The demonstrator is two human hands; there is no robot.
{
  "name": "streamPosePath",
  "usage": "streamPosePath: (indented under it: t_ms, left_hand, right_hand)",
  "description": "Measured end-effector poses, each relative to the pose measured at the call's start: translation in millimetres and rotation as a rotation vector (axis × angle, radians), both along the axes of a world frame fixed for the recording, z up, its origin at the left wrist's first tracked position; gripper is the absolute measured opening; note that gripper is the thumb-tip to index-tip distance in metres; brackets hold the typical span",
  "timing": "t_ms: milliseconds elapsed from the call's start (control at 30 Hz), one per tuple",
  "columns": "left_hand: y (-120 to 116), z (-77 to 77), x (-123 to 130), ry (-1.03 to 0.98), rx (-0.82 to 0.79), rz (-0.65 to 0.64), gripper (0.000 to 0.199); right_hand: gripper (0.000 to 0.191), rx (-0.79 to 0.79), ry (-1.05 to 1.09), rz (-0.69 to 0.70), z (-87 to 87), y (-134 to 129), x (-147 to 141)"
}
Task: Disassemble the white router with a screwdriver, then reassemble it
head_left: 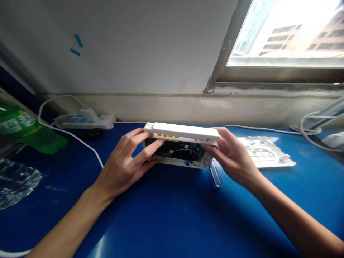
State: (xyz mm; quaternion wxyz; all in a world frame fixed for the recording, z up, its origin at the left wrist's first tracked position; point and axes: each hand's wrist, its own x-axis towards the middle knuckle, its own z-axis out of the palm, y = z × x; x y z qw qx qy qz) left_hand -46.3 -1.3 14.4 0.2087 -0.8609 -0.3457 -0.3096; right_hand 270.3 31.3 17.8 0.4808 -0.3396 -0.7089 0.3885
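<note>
An opened white router (185, 130) is held up over the blue table, its dark circuit board and thin wires showing inside the casing. Yellow ports run along its upper edge, under a white bar. My left hand (126, 157) grips the left end, fingers on the top and front edge, thumb below. At the right end my right hand (233, 154) holds the casing between thumb and fingers; some of its fingers are hidden behind. A clear plastic tool handle (215, 175) lies just below the router's right end. Behind my right hand rests a white ribbed cover (268, 154).
On the left are a green bottle (32, 129), a clear bottle (17, 182), a white power strip (104, 122) with a plug and cable, and a small black object (92, 133). A cable coil (309, 125) sits at the right. The wall and window border the blue table (161, 222).
</note>
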Motion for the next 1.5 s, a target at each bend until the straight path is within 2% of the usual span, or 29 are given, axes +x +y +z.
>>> streamPosePath:
  t_ms: [133,200,300,400,467,567,767,933,1033,1200,1267,1367,1500]
  left_hand:
    - [-4,0.7,2,-0.131,0.171,0.066,0.053]
    - [-4,-0.1,4,-0.251,0.161,0.086,0.058]
    - [-1,-0.8,10,-0.528,-0.123,0.057,0.057]
    - [6,0.7,18,-0.792,-0.455,-0.025,0.040]
    - [9,3.0,22,-0.928,-0.587,-0.102,0.035]
    - [13,5.7,24,-1.089,-0.693,-0.179,0.037]
    - [10,-1.6,25,-1.259,-0.931,-0.228,0.039]
    - [5,-5.5,30,-1.336,-1.139,-0.350,0.034]
    - [5,-5.2,30,-1.328,-1.160,-0.370,0.034]
    - [5,-6.3,29,-1.363,-1.132,-0.306,0.035]
    - [4,-6.0,31,-1.391,-1.154,-0.284,0.036]
    - [2,-4.8,34,-1.437,-1.218,-0.261,0.038]
    - [0,-4.4,36,-1.486,-1.207,-0.214,0.042]
  right_hand:
    - [0.030,-0.008,0.025,0.015,-1.1,-1,0]
    - [0.040,-0.011,0.045,0.023,-0.4,-2,0]
    - [0.038,-0.037,0.053,0.057,3.2,-2,1]
    - [0.028,-0.135,0.080,0.124,6.5,-2,2]
    - [0.025,-0.214,0.123,0.147,6.4,-2,1]
    - [0.025,-0.321,0.203,0.148,3.0,-3,-3]
    - [0.035,-0.444,0.330,0.065,-5.1,-7,-12]
    - [0.035,-0.455,0.291,0.030,-7.9,-9,-12]
    - [0.036,-0.481,0.319,0.067,-6.9,-10,-13]
    - [0.037,-0.499,0.328,0.058,-5.4,-11,-18]
    - [0.042,-0.445,0.328,0.018,-7.6,-9,-18]
    - [0.043,-0.189,0.265,-0.073,-13.3,-5,-16]
    - [0.014,0.276,-0.140,-0.277,-15.4,-4,-10]
